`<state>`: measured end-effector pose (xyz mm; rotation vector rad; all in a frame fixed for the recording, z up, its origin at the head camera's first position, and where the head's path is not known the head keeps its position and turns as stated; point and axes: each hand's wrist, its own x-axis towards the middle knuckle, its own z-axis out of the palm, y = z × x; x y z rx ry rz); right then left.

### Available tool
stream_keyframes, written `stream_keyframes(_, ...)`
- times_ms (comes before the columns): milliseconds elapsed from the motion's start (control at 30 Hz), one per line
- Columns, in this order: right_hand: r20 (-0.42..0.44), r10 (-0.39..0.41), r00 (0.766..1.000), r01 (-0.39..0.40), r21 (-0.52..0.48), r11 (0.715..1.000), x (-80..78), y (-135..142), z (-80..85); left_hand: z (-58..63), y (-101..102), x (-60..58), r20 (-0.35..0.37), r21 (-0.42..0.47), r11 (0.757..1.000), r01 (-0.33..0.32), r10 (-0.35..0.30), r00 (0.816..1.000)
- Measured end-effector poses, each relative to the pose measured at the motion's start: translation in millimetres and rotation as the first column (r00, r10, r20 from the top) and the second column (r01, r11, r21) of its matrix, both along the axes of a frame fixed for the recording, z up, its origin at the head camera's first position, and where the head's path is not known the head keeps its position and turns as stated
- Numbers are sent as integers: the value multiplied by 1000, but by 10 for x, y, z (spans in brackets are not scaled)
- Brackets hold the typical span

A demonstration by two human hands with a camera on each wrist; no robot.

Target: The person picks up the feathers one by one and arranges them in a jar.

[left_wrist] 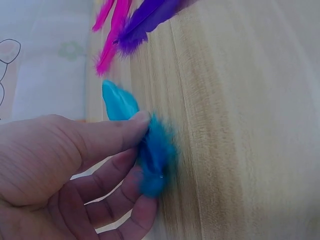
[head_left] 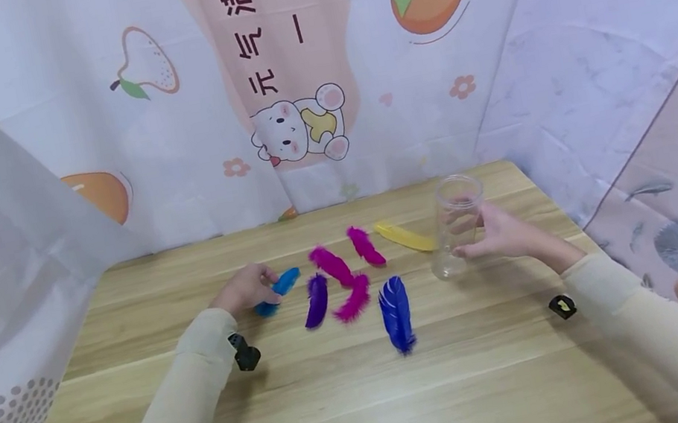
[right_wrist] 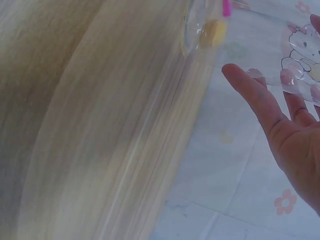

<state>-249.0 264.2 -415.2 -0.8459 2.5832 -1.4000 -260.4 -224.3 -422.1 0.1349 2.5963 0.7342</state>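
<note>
A turquoise feather (head_left: 287,280) lies between the thumb and fingers of my left hand (head_left: 247,286), at the left of the table. In the left wrist view the thumb pinches this feather (left_wrist: 119,102) around its middle, its fluffy end pointing toward the lower fingers. My right hand (head_left: 503,234) grips a clear, open-topped cylindrical jar (head_left: 449,266) from the right, with the thumb in front and fingers behind. The jar stands slightly tilted, and no feather shows inside. In the right wrist view my right hand (right_wrist: 295,135) reaches round the transparent wall.
Between the hands lie a purple feather (head_left: 316,302), several magenta feathers (head_left: 332,267) and a dark blue feather (head_left: 396,313). A yellow feather (head_left: 403,236) lies left of the jar. Printed cloth (head_left: 179,156) hangs behind the wooden table (head_left: 374,409).
</note>
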Motion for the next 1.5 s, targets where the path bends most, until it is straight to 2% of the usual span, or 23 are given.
stream_keyframes(167, 23, 4, 1000, -3, -15, 1000, 1, -12, -2, 0, 11, 20, 1, 9, 1000, -7, 7, 1000)
stream_keyframes(367, 43, 6, 999, -5, -39, 999, 2, -8, -4, 85, 56, 67, -46, -35, 999, 9, -11, 999)
stream_keyframes(500, 54, 15, 998, -12, -51, 999, 9, -7, -5, 133, 98, 86, -30, -48, 998, -42, 41, 999)
stream_keyframes(633, 50, 25, 998, -23, -51, 998, -1, -15, -18, 110, 133, 71, 18, -27, 994, -105, 105, 994)
stream_keyframes(900, 79, 22, 997, -20, -26, 999, 13, -13, -35, 89, 169, 56, 59, -60, 997, -55, 59, 997)
stream_keyframes(1133, 63, 21, 998, -18, -42, 999, -2, 1, 2, 138, 119, 5, 9, -94, 994, 52, -52, 999)
stream_keyframes(1267, 60, 17, 998, -15, -30, 999, -6, 0, 18, 178, 70, 19, 13, -58, 996, 66, -66, 998)
stream_keyframes(1500, 69, 23, 997, -21, -35, 999, -6, -17, -4, 221, 38, 109, -59, -31, 998, 52, -54, 997)
